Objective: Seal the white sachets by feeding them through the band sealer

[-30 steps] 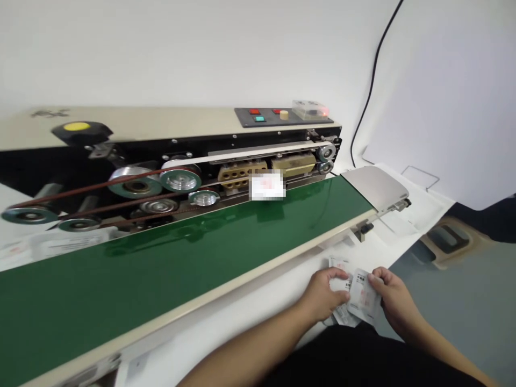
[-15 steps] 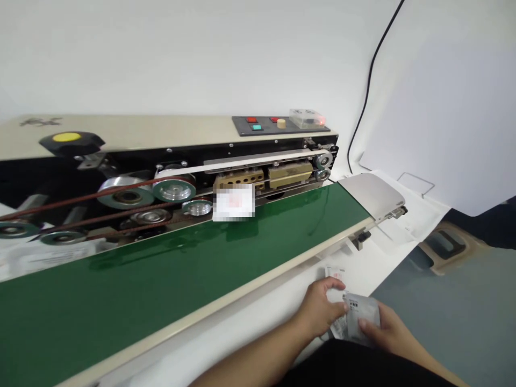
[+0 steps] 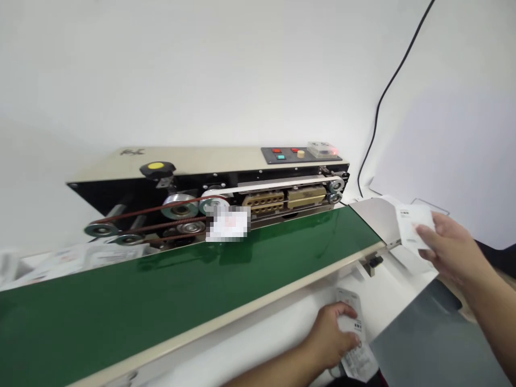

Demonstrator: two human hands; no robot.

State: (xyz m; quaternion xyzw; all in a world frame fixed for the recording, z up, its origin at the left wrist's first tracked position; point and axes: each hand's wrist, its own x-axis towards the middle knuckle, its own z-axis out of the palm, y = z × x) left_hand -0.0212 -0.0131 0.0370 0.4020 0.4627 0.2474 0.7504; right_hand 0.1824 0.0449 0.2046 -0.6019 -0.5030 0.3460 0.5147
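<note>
My right hand (image 3: pixel 453 247) is closed on a white printed packet (image 3: pixel 409 223), held up over the machine's right end with the thumb across its front. Lower down, my left hand (image 3: pixel 330 336) grips more white printed packets (image 3: pixel 357 355) between thumb and fingers, below the conveyor's front edge. How many packets are there I cannot tell. Another white packet (image 3: pixel 229 226), blurred out in part, is at the rollers of a band sealer (image 3: pixel 226 161), over its green conveyor belt (image 3: pixel 193 293).
Several white packets (image 3: pixel 97 255) lie behind the belt at the left. A metal end plate (image 3: pixel 373 215) adjoins the belt's right end, and a black knob (image 3: pixel 374 262) juts from the front rail. A black cable (image 3: pixel 379 107) hangs down the wall.
My right hand has moved up and right with one packet, away from my left hand, which still holds the others. The view has shifted, and the packet at the sealer is further left along the rollers.
</note>
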